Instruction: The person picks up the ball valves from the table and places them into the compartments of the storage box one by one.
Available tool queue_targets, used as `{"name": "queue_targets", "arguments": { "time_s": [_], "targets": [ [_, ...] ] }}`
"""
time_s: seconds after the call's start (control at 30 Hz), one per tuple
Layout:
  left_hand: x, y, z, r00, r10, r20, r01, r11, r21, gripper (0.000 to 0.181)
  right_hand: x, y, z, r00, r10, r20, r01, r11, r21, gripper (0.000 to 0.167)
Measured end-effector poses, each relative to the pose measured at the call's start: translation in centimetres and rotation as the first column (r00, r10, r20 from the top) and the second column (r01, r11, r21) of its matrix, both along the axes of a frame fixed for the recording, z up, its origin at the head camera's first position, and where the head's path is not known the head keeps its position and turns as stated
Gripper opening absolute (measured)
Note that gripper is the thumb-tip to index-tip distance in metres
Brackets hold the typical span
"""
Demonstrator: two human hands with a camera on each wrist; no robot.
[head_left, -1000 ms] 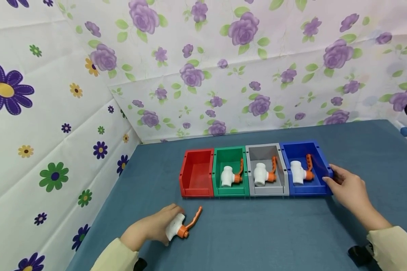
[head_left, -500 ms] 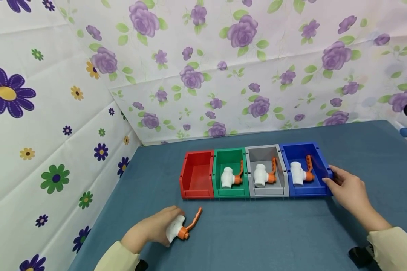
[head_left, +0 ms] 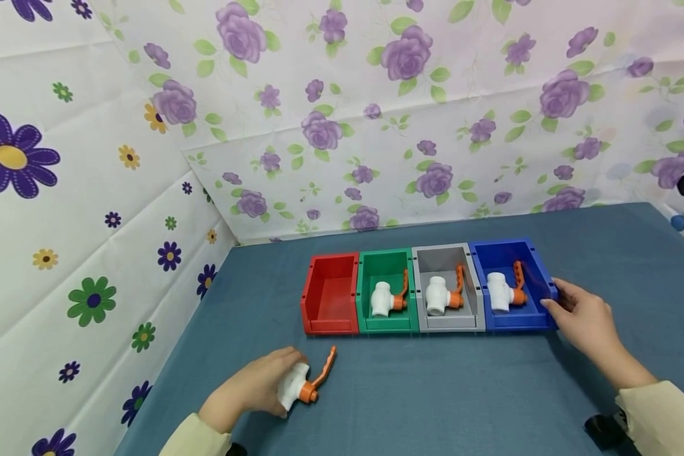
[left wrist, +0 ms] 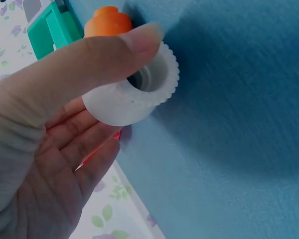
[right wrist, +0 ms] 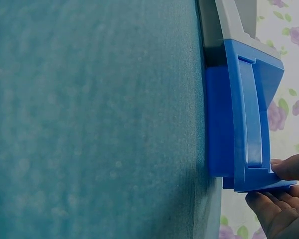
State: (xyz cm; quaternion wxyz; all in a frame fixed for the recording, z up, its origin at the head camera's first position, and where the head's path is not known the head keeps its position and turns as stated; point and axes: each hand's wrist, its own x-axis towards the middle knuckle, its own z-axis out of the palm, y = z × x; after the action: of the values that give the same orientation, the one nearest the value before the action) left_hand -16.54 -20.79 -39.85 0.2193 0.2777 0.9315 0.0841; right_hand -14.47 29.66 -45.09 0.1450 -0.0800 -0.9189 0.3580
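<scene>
My left hand point(head_left: 262, 383) grips a white plastic ball valve point(head_left: 292, 385) with an orange lever handle, low over the cloth in front of the bins. In the left wrist view the thumb lies across the top of the valve point(left wrist: 122, 107), near its ribbed open end. At the far right of the row, my right hand point(head_left: 589, 323) pinches the side wall of the blue bin point(head_left: 521, 322); in the right wrist view thumb and fingers sit on either side of that wall. Similar valves lie in the green bin point(head_left: 389, 324), the grey bin point(head_left: 453, 323) and the blue bin.
At the row's left end stands a red bin point(head_left: 330, 294) with nothing in it. All the bins stand side by side on a blue-grey cloth point(head_left: 433, 392). Flower-printed sheets point(head_left: 342, 177) rise behind and at the left.
The hands, the held valve and the bins stay almost in place. Only a slight shift of the head view shows.
</scene>
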Motion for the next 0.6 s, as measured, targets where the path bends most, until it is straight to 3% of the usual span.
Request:
{"name": "queue_targets", "arguments": {
  "time_s": [0.6],
  "targets": [
    [0.54,0.08,0.26,0.993,-0.035,-0.116,0.042,0.997,0.057,0.07,-0.04,-0.02,0.1,1.0,0.004,0.001,-0.004,1.0,0.007,0.051]
  ]
}}
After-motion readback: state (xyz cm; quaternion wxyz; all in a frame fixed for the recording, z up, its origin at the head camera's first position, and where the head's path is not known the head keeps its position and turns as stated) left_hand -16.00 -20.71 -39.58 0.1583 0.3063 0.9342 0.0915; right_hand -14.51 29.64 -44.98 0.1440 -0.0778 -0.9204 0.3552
